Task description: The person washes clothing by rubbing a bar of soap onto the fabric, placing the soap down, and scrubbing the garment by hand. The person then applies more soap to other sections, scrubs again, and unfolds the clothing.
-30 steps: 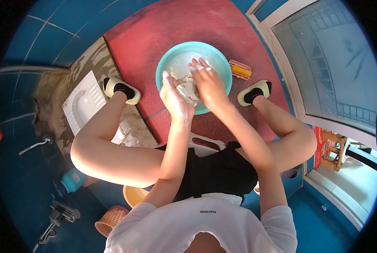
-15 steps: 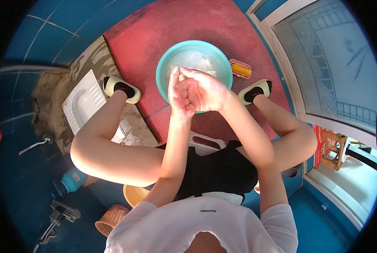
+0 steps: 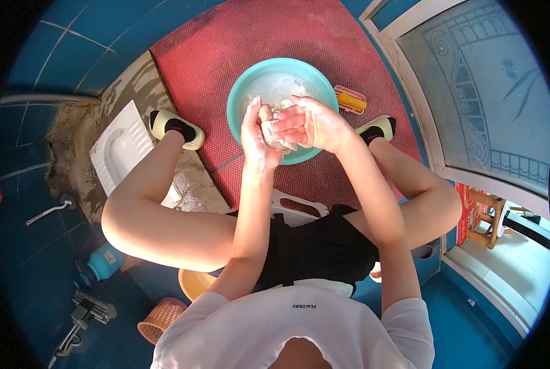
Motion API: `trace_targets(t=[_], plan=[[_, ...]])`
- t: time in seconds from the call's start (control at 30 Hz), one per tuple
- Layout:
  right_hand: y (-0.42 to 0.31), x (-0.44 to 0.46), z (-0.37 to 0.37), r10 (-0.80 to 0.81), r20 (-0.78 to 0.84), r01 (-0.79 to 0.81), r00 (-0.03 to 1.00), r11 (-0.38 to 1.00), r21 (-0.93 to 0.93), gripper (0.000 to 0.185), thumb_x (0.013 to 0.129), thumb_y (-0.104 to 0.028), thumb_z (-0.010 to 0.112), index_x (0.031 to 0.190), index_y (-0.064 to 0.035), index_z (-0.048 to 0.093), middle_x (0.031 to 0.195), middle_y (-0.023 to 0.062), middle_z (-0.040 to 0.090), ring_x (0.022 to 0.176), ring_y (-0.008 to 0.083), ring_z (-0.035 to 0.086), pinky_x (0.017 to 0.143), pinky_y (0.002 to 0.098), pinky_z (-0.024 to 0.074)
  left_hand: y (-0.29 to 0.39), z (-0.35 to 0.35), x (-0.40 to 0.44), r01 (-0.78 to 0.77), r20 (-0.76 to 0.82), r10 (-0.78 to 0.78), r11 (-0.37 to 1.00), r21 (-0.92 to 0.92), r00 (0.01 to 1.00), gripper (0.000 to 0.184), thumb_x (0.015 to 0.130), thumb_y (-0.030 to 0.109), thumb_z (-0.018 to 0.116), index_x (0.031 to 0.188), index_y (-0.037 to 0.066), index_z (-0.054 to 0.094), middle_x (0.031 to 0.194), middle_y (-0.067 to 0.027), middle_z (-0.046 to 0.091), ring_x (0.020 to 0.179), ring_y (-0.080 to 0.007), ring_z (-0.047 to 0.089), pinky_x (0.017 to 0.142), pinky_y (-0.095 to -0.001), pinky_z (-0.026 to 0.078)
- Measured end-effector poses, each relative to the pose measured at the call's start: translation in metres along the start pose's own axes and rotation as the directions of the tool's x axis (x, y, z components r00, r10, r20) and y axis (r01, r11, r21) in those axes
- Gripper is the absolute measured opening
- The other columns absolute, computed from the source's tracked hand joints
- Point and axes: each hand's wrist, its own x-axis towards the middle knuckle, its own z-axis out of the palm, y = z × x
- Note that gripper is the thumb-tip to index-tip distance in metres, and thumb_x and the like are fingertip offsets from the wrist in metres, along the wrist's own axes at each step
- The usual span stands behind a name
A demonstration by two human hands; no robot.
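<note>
My left hand [image 3: 258,138] and my right hand [image 3: 317,125] meet above a turquoise basin [image 3: 234,98] of cloudy, soapy water. My left fingers are curled, with a whitish patch between the hands; whether it is suds or a small wet cloth I cannot make out. The right hand lies palm up with its fingers stretched out and laid against the left. Both hands look wet and lathered. Pale, cloth-like material [image 3: 281,86] shows blurred in the water behind them.
The basin stands on a red textured mat [image 3: 195,55]. To its right lies a pink soap box [image 3: 351,100] with a yellow bar. A white squat toilet [image 3: 124,144] is at left, a framed glass door [image 3: 478,92] at right. A blue bottle [image 3: 106,261] and pink basket [image 3: 161,320] stand lower left.
My hands have drawn slightly apart from their cupped clasp. The right hand has shifted right with its fingers straightened across the left, and the whitish patch now shows between them.
</note>
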Motion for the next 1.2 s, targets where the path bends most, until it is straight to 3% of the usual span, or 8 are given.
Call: trace_targets(t=[0.17, 0.37, 0.43, 0.53, 0.63, 0.83, 0.93, 1.2], plan=[[0.016, 0.000, -0.030, -0.109, -0.109, 0.098, 0.988, 0.990, -0.099, 0.038, 0.086, -0.028, 0.035, 0.102, 0.0046, 0.049, 0.095, 0.0194, 0.057, 0.089, 0.0270, 0.058, 0.081, 0.0320, 0.0457, 0.002, 0.011, -0.006, -0.003, 0.005, 0.003, 1.000, 0.012, 1.000, 0.033, 0.081, 0.026, 0.049, 0.053, 0.015, 0.035, 0.052, 0.0027, 0.039, 0.050, -0.0108, 0.042, 0.050, -0.0233, 0.038], [0.028, -0.008, 0.005, -0.697, -0.310, 0.561, 0.647, 0.710, -0.426, 0.048, 0.086, -0.034, 0.035, 0.114, 0.0046, 0.041, 0.121, 0.0174, 0.041, 0.116, 0.0232, 0.037, 0.100, 0.0335, 0.0214, 0.001, 0.002, -0.002, 0.027, 0.087, -0.022, 0.998, -0.052, 0.996, 0.029, 0.080, 0.026, 0.050, 0.056, 0.014, 0.039, 0.055, 0.0007, 0.043, 0.056, -0.0117, 0.048, 0.056, -0.0266, 0.042], [0.032, -0.012, 0.021, -0.840, 0.146, 0.695, 0.523, 0.321, -0.644, 0.054, 0.085, -0.034, 0.036, 0.122, 0.0045, 0.032, 0.132, 0.0168, 0.026, 0.125, 0.0225, 0.019, 0.102, 0.0332, 0.0142, -0.002, -0.003, 0.003, 0.062, 0.209, -0.044, 0.995, -0.083, 0.977, 0.024, 0.080, 0.026, 0.049, 0.061, 0.012, 0.046, 0.060, -0.0013, 0.050, 0.062, -0.0132, 0.052, 0.061, -0.0278, 0.045], [0.033, -0.021, 0.041, -0.523, 0.621, 0.443, 0.584, -0.435, -0.784, 0.063, 0.083, -0.041, 0.036, 0.127, 0.0031, 0.023, 0.135, 0.0162, 0.016, 0.127, 0.0257, 0.013, 0.102, 0.0399, 0.0118, -0.003, 0.005, 0.004, 0.060, -0.012, -0.061, 0.995, -0.082, 0.998, 0.032, 0.085, 0.032, 0.042, 0.060, 0.012, 0.044, 0.063, -0.0041, 0.051, 0.062, -0.0154, 0.051, 0.059, -0.0304, 0.046], [0.042, -0.007, 0.042, -0.456, 0.610, 0.308, 0.648, -0.575, -0.758, 0.072, 0.080, -0.049, 0.037, 0.127, 0.0026, 0.023, 0.135, 0.0159, 0.017, 0.127, 0.0274, 0.012, 0.101, 0.0423, 0.0133, -0.008, 0.013, -0.018, -0.171, 0.039, 0.169, 0.984, 0.046, 0.985, 0.031, 0.088, 0.031, 0.034, 0.109, 0.010, 0.044, 0.107, -0.0059, 0.048, 0.097, -0.0207, 0.049, 0.083, -0.0358, 0.042], [0.048, -0.004, 0.023, -0.411, 0.558, 0.228, 0.721, -0.619, -0.752, 0.079, 0.076, -0.053, 0.042, 0.128, 0.0019, 0.020, 0.135, 0.0165, 0.014, 0.126, 0.0287, 0.012, 0.101, 0.0426, 0.0147, 0.003, -0.007, 0.006, -0.060, -0.074, 0.057, 0.997, -0.043, 0.996, 0.020, 0.085, 0.024, 0.042, 0.071, 0.011, 0.045, 0.064, -0.0002, 0.049, 0.069, -0.0140, 0.052, 0.067, -0.0308, 0.045], [0.048, -0.015, 0.015, -0.374, 0.510, 0.248, 0.775, -0.563, -0.789, 0.079, 0.076, -0.051, 0.043, 0.128, 0.0021, 0.016, 0.135, 0.0185, 0.012, 0.126, 0.0300, 0.012, 0.102, 0.0432, 0.0136, 0.009, -0.020, 0.011, 0.022, 0.213, 0.036, 0.965, -0.260, 0.976, 0.020, 0.085, 0.022, 0.041, 0.073, 0.009, 0.050, 0.068, -0.0043, 0.056, 0.066, -0.0170, 0.056, 0.063, -0.0301, 0.047], [0.049, -0.022, -0.021, -0.442, 0.322, 0.005, 0.837, -0.582, -0.813, 0.077, 0.078, -0.048, 0.043, 0.129, 0.0021, 0.014, 0.135, 0.0195, 0.013, 0.126, 0.0289, 0.012, 0.102, 0.0418, 0.0146, 0.022, -0.009, 0.004, 0.003, 0.110, 0.021, 0.976, -0.216, 0.994, 0.029, 0.086, 0.023, 0.040, 0.059, 0.012, 0.046, 0.056, -0.0030, 0.053, 0.056, -0.0152, 0.055, 0.055, -0.0292, 0.048]])
